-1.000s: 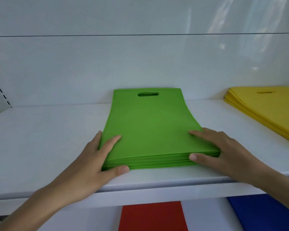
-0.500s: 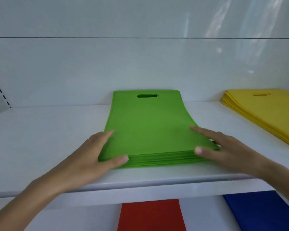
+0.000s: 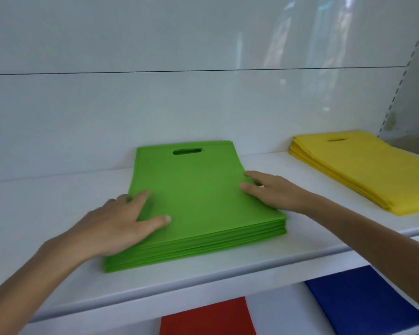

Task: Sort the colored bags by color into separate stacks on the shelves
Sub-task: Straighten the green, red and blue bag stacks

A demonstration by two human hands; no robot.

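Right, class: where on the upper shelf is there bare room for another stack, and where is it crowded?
Widest: the upper shelf left of the green stack, beyond the left hand. Narrower: the strip between the green stack and yellow stack, crossed by the right hand and forearm. Crowded: the right end.

white back panel (image 3: 203, 112) | slotted upright (image 3: 402, 77), far right edge

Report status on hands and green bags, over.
Left grip, right grip open, flat on stack of green fabric bags. Stack on white shelf. Yellow fabric bag stack apart; nothing blocking.
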